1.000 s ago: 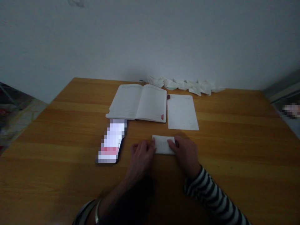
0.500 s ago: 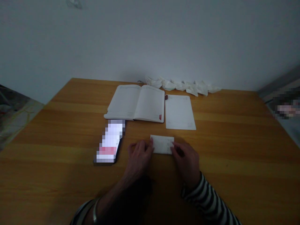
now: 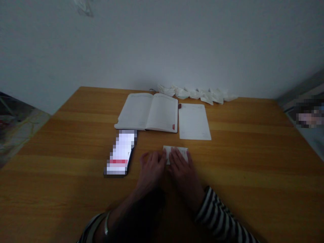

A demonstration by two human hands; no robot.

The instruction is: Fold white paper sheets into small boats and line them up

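Observation:
A small folded paper (image 3: 167, 148), white with faint print, lies on the table in front of me. At its left edge, my left hand (image 3: 152, 168) is closed, with the thumb side gripping the paper. My right hand (image 3: 183, 170) lies flat across the paper with its fingers stretched out, covering much of it. Just beyond the folded paper rests a loose lined sheet (image 3: 194, 123) with a dark red corner mark. An open notebook (image 3: 162, 113) is to the left of that sheet.
A lit phone (image 3: 120, 152), its screen blurred out, lies left of my left hand. Crumpled white tissue-like pieces (image 3: 197, 92) form a row along the wall at the back of the wooden table (image 3: 248, 152). A blurred patch (image 3: 310, 114) shows at the far right.
My right hand has moved left from the paper's right edge and now lies flat over it. My left hand stays at the left edge. The view has shifted slightly.

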